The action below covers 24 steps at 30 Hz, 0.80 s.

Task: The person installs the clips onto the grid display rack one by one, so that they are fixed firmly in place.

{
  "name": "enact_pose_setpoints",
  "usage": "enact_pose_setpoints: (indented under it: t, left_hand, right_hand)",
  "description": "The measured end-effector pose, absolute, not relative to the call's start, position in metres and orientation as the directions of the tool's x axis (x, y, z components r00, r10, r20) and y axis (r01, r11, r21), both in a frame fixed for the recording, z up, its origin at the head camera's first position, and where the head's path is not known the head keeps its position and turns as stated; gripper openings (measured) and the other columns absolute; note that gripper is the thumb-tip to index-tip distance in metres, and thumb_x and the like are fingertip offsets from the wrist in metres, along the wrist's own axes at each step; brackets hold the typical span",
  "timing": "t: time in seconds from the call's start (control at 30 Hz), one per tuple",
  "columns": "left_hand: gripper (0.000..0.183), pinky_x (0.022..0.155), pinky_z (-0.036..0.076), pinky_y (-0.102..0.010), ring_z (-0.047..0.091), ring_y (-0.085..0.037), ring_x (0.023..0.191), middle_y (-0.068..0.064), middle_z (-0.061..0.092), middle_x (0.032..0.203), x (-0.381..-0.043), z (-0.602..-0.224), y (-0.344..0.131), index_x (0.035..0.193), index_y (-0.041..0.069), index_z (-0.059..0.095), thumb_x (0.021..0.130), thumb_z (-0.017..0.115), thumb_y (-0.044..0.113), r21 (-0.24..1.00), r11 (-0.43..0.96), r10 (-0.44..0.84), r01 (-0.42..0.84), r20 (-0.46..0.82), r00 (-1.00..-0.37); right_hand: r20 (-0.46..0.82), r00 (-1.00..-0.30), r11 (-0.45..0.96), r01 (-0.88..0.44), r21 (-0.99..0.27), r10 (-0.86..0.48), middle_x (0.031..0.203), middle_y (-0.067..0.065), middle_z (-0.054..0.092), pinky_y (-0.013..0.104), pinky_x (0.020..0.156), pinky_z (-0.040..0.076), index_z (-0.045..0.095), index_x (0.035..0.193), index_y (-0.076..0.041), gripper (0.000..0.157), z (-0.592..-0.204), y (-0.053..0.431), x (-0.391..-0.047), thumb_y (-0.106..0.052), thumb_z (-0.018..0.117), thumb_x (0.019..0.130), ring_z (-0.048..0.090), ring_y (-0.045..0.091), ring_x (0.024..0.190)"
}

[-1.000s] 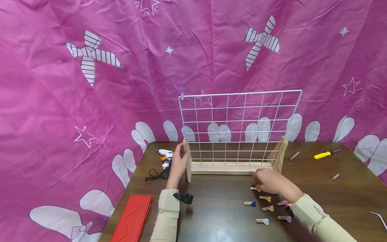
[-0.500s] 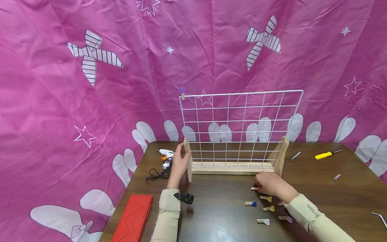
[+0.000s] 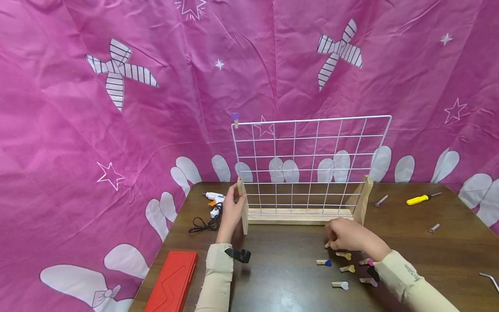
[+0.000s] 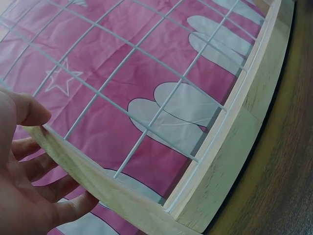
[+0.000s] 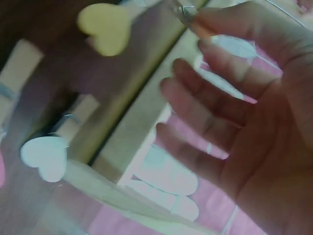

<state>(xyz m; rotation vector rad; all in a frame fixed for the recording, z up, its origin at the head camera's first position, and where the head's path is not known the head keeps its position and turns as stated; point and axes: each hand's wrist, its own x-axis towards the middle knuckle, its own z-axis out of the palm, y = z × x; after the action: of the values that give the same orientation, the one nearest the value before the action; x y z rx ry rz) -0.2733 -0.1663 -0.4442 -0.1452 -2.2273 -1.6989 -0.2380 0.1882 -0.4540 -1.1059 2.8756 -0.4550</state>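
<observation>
Several heart clips (image 3: 348,269) lie loosely grouped on the desk (image 3: 280,268), near the right hand (image 3: 348,234), perhaps so that each is easy to take. The wire grid (image 3: 295,121) stands upright in its wooden base (image 3: 288,220), with one purple clip (image 3: 235,117) on its top left corner. The left hand (image 3: 232,211) has its grip around the left side piece (image 3: 244,216), probably for steadiness. The right grip is almost closed: thumb and forefinger pinch one small clip (image 3: 327,245) before the base, other fingers apart.
</observation>
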Motion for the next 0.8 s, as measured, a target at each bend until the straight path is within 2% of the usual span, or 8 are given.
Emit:
enact_pose_setpoints:
  t: [0.27,0.5,0.8]
  left_hand:
    - [0.041,0.084,0.047,-0.048,0.051,-0.034,0.105,-0.022,0.053,0.118,-0.253,-0.42,-0.159,0.13,-0.002,0.043,0.09,0.052,0.003,0.895,0.314,-0.107,0.316,0.364,-0.925]
    - [0.043,0.086,0.047,-0.045,0.051,-0.029,0.107,-0.015,0.055,0.119,-0.273,-0.445,-0.165,0.132,0.008,0.045,0.09,0.055,0.01,0.905,0.296,-0.124,0.306,0.355,-0.927]
    - [0.043,0.084,0.048,-0.044,0.052,-0.025,0.105,-0.012,0.055,0.117,-0.273,-0.447,-0.166,0.131,0.012,0.046,0.089,0.055,0.011,0.907,0.307,-0.132,0.29,0.342,-0.93]
  right_hand:
    - [0.324,-0.675,0.541,-0.731,-0.416,-0.663,0.071,-0.016,0.053,0.023,0.056,0.044,0.061,0.079,-0.021,0.013,-0.423,0.176,-0.234,-0.011,0.069,0.078,0.05,0.003,0.065]
    - [0.476,-0.616,0.478,-0.788,-0.388,-0.628,0.08,-0.015,0.057,0.023,0.061,0.045,0.062,0.089,-0.019,0.008,-0.382,0.159,-0.228,-0.011,0.064,0.086,0.051,0.0,0.072]
    - [0.568,-0.539,0.432,-0.841,-0.326,-0.621,0.084,-0.008,0.057,0.023,0.062,0.045,0.061,0.094,-0.013,0.009,-0.32,0.132,-0.232,-0.006,0.06,0.088,0.052,0.004,0.073]
